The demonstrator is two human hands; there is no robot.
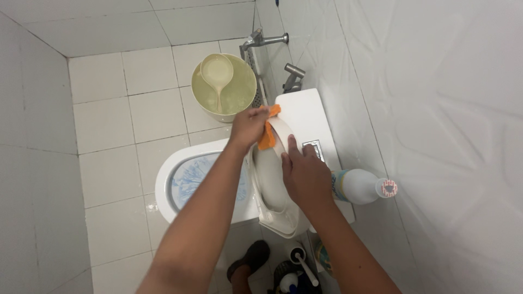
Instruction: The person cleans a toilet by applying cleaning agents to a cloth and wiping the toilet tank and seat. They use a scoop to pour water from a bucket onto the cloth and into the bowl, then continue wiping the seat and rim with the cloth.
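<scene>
A white-tiled floor and wall are seen. The raised white toilet lid is steadied by the flat, open right hand; an orange cloth is clutched against it by the left hand.

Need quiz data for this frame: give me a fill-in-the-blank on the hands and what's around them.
1. The left hand presses an ____ cloth on the raised lid.
2. The right hand steadies the ____.
3. The bottle lies on the ____.
4. A scoop sits in the ____.

Missing: orange; lid; tank; bucket
</scene>
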